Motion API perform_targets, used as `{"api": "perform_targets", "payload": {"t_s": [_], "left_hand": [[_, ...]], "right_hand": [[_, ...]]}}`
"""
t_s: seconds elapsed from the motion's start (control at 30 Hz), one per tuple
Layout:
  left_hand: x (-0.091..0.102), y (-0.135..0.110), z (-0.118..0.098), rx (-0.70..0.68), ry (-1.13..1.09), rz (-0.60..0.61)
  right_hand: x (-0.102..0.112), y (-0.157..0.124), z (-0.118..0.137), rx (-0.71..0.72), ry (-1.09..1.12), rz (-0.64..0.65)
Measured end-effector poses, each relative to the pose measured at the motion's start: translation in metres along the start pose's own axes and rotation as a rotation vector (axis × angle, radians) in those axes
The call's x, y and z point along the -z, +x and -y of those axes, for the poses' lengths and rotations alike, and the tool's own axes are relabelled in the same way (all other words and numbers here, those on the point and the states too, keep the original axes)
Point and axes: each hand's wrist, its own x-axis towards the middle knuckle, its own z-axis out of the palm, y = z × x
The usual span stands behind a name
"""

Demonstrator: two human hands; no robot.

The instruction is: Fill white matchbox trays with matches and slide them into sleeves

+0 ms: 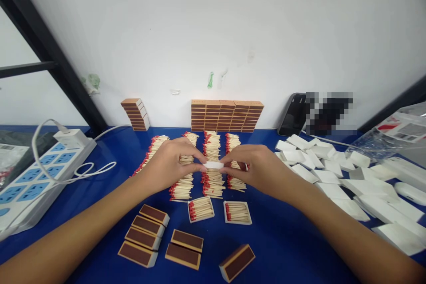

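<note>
While the left hand (171,162) and right hand (256,164) pinch opposite ends of a white tray (213,165) over the loose matches (213,185), uneven finger pressure could buckle it or let it slip and scatter them.

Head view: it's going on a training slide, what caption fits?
Both hands pinch a small white piece amid rows of red-tipped matches.

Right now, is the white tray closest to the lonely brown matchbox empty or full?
It looks full: red-tipped matches lie side by side across most of the white tray.
</note>
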Motion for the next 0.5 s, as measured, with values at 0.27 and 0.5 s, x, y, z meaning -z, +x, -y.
{"api": "perform_targets", "payload": {"t_s": [0.27,0.5], "left_hand": [[-0.004,-0.001,-0.002,-0.026,0.035,-0.14],[-0.004,0.001,-0.006,-0.084,0.099,-0.261]], "right_hand": [[-0.002,-0.002,-0.006,0.079,-0.06,-0.084],[0.029,0.003,-0.019,-0.224,-0.052,-0.119]]}}
